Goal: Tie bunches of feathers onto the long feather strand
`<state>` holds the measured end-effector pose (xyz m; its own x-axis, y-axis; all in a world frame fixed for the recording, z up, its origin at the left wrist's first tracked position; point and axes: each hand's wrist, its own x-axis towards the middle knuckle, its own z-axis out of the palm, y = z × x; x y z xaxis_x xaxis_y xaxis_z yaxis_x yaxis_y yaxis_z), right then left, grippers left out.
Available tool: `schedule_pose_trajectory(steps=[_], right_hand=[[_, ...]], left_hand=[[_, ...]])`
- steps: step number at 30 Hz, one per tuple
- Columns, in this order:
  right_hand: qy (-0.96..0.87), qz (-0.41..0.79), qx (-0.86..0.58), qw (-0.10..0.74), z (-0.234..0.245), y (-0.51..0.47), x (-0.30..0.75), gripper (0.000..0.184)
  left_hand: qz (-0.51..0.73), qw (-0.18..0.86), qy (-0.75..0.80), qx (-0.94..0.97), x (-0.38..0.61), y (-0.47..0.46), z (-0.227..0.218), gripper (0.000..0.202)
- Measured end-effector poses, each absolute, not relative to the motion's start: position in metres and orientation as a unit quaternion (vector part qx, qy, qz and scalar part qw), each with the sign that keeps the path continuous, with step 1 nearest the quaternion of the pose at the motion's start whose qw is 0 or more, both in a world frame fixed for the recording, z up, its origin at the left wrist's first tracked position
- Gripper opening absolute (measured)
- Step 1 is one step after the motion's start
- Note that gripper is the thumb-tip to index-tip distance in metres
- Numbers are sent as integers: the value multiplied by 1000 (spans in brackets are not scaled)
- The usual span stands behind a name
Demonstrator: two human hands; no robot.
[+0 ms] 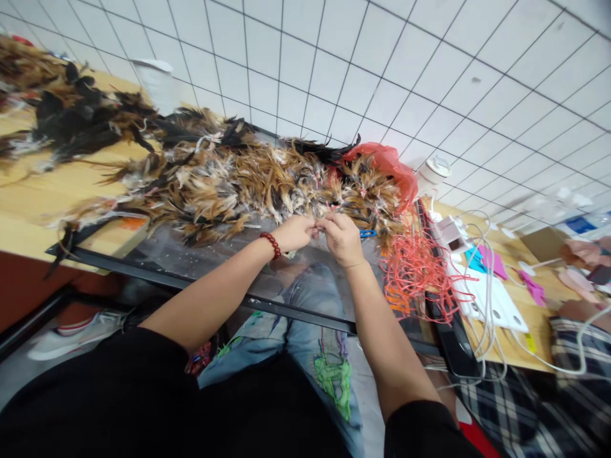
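A long heap of brown, tan and black feathers (238, 181) lies across a glass-topped table (200, 261). My left hand (294, 233), with a red bead bracelet (272, 245) at the wrist, and my right hand (344, 238) meet at the near edge of the heap. The fingers of both are pinched together on a small bunch of feathers (321, 219). A tangle of red strings (420, 273) lies just right of my right hand. Something small and blue (367, 233) shows beside my right hand.
A red plastic bag (389, 162) sits behind the feathers. A white cup (153, 79) stands at the back left on a wooden table (33, 191). To the right lie white cables (482, 286), white devices, pink pieces and another person's plaid sleeve (568, 343).
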<state>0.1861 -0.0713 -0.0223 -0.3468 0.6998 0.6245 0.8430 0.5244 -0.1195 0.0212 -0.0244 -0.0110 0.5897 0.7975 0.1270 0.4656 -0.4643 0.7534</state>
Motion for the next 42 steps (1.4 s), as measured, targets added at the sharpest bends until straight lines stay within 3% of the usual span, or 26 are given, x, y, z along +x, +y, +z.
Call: schedule_pose_trajectory(steps=[7,16,20,26,32,35,38,42], right_hand=[[-820,-41,-474,317,-13,-74,187,28],[-737,81,-501,445,-11,-71,184,17],[-704,109,-540,447,-17,-68,177,16],[-741,17,-566,361,-21,-71,171,17],[-795,-41,-544,266,-11,-80,169,19],[-817,-62,-527,225,-8,-83,165,19],[-823,-86,-501,252,-5,-83,166,21],[-770,-26,-505,389,-6,-75,180,20]], left_hand=[[194,415,353,816,18,-23,-7,21],[217,534,271,771,10,-23,0,17],[255,550,288,741,14,-22,-2,19],[332,459,385,729,21,-19,-10,22],[365,250,438,782,19,-21,-12,25],[367,233,453,778,18,-21,-13,26],[368,192,392,821,18,-20,-17,23],[374,177,254,874,20,-25,-17,23]])
